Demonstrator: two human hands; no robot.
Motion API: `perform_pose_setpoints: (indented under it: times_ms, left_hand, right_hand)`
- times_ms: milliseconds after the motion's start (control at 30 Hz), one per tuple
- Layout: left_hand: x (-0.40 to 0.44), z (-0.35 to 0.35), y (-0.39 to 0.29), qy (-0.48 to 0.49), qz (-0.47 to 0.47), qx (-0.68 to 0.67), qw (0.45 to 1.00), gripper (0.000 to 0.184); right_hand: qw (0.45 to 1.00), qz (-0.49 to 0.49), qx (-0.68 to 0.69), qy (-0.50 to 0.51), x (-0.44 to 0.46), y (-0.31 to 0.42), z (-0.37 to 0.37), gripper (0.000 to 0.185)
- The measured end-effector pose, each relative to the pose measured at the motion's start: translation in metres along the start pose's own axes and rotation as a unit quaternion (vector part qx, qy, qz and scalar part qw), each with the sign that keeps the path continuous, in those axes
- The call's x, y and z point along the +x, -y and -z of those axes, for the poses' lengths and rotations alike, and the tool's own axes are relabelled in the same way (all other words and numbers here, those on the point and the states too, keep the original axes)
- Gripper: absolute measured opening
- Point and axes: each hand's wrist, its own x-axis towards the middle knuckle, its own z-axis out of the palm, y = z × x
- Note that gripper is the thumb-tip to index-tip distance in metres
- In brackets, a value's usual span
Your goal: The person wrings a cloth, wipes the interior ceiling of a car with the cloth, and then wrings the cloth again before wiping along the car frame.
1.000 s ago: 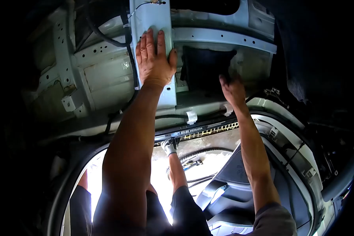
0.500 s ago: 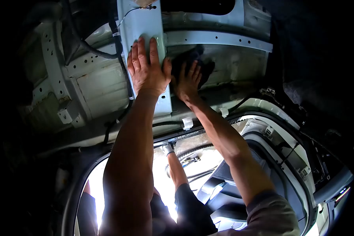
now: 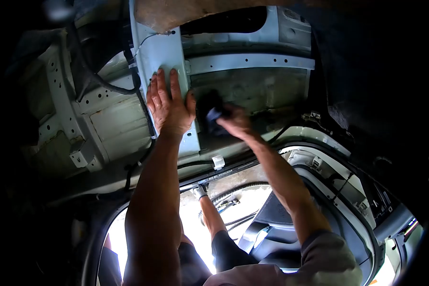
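My left hand (image 3: 171, 107) lies flat with fingers spread on a pale blue metal beam (image 3: 189, 140) of the vehicle floor. To its right, my right hand (image 3: 236, 123) is closed on a dark blue cloth (image 3: 214, 114), bunched over the bare floor panel (image 3: 252, 90). Motion blurs the fingers and the cloth, and its lower edge merges with the shadow. A thin wire (image 3: 150, 39) crosses the beam ahead of my left hand.
A thick black cable (image 3: 107, 85) runs left of the beam. Below lie the door sill (image 3: 224, 172) and the open door (image 3: 276, 209). My foot (image 3: 200, 191) shows beyond the sill. A brown flap (image 3: 176, 14) hangs at the top, and a perforated bracket (image 3: 62, 90) stands left.
My right hand has gone from lying flat to gripping the bunched cloth, and it sits lower in view. The view has shifted; my left hand stays on the beam.
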Motion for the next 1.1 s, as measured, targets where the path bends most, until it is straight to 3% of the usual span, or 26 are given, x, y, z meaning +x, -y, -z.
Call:
perform_pose_setpoints:
  times_ms: [33, 67, 133, 200, 233, 333, 400, 433, 467, 500, 533, 633, 700, 767, 833, 900, 1000, 1033, 1067, 1100]
  left_hand:
    - [0.000, 0.000, 0.000, 0.002, 0.001, -0.001, 1.000, 0.072]
    - [0.000, -0.001, 0.000, 0.004, 0.004, 0.000, 1.000, 0.072]
    - [-0.001, -0.002, 0.002, -0.004, 0.001, -0.015, 1.000, 0.073]
    - [-0.001, -0.003, 0.002, -0.010, 0.001, -0.010, 1.000, 0.074]
    - [-0.002, -0.004, 0.002, -0.011, 0.000, -0.010, 1.000, 0.074]
    - [-0.001, -0.005, 0.003, -0.011, 0.002, -0.009, 1.000, 0.074]
    - [-0.001, -0.005, 0.002, 0.003, 0.009, -0.005, 1.000, 0.073]
    - [-0.001, -0.006, 0.002, -0.002, 0.012, -0.005, 1.000, 0.073]
    - [-0.002, -0.005, 0.004, -0.009, 0.006, -0.001, 1.000, 0.073]
    - [-0.003, -0.006, 0.004, -0.015, 0.004, -0.001, 1.000, 0.073]
    - [-0.002, -0.007, 0.002, -0.025, 0.002, -0.003, 1.000, 0.073]
    - [-0.001, -0.006, 0.000, -0.025, 0.009, -0.008, 1.000, 0.072]
    - [0.000, -0.005, 0.001, -0.026, 0.010, -0.005, 1.000, 0.072]
    - [-0.001, -0.008, 0.000, -0.028, 0.011, -0.007, 1.000, 0.072]
    - [-0.001, -0.006, 0.000, -0.020, 0.015, -0.002, 1.000, 0.071]
    - [-0.002, -0.007, 0.001, -0.036, 0.008, -0.011, 0.999, 0.073]
    - [-0.003, -0.007, 0.003, -0.047, -0.001, -0.006, 0.999, 0.074]
    - [-0.003, -0.007, 0.004, -0.048, -0.001, -0.004, 0.999, 0.074]
    - [-0.001, -0.009, 0.002, -0.054, -0.003, -0.006, 0.999, 0.074]
    - [-0.001, -0.008, 0.002, -0.053, -0.007, 0.000, 0.999, 0.073]
  right_hand:
    - [0.994, 0.049, 0.042, -0.086, 0.000, -0.019, 0.017, 0.038]
    - [0.995, -0.002, -0.003, -0.097, -0.004, -0.005, 0.052, 0.044]
    - [0.924, 0.018, -0.110, -0.366, 0.002, -0.020, 0.097, 0.041]
    - [0.942, 0.120, -0.040, -0.311, 0.030, 0.008, 0.167, 0.049]
    - [0.942, 0.068, -0.086, -0.318, 0.045, 0.031, 0.182, 0.051]
    - [0.885, 0.104, -0.362, -0.275, 0.174, -0.016, 0.194, 0.043]
    - [0.811, -0.039, -0.504, -0.295, 0.171, 0.038, 0.123, 0.045]
    - [0.837, -0.047, -0.527, -0.140, 0.174, 0.055, 0.115, 0.046]
    - [0.761, -0.038, -0.646, -0.054, 0.179, 0.067, 0.103, 0.042]
    - [0.762, 0.032, -0.646, -0.037, 0.185, 0.062, 0.096, 0.036]
    - [0.809, 0.129, -0.569, -0.066, 0.187, 0.055, 0.086, 0.031]
    - [0.847, 0.216, -0.460, -0.156, 0.200, 0.049, 0.036, 0.027]
    - [0.856, 0.179, -0.455, -0.166, 0.196, 0.058, 0.025, 0.025]
    - [0.889, 0.250, -0.294, -0.247, 0.204, 0.044, 0.011, 0.023]
    - [0.885, 0.400, -0.054, -0.231, 0.202, 0.041, -0.007, 0.024]
    - [0.718, 0.494, -0.319, -0.372, 0.190, 0.065, -0.031, 0.026]
    - [0.770, 0.489, -0.260, -0.317, 0.172, 0.088, -0.032, 0.029]
    - [0.768, 0.498, -0.277, -0.291, 0.169, 0.091, -0.024, 0.018]
    - [0.822, 0.439, -0.294, -0.213, 0.158, 0.094, -0.014, 0.026]
    - [0.802, 0.468, -0.300, -0.217, 0.156, 0.093, -0.005, 0.024]
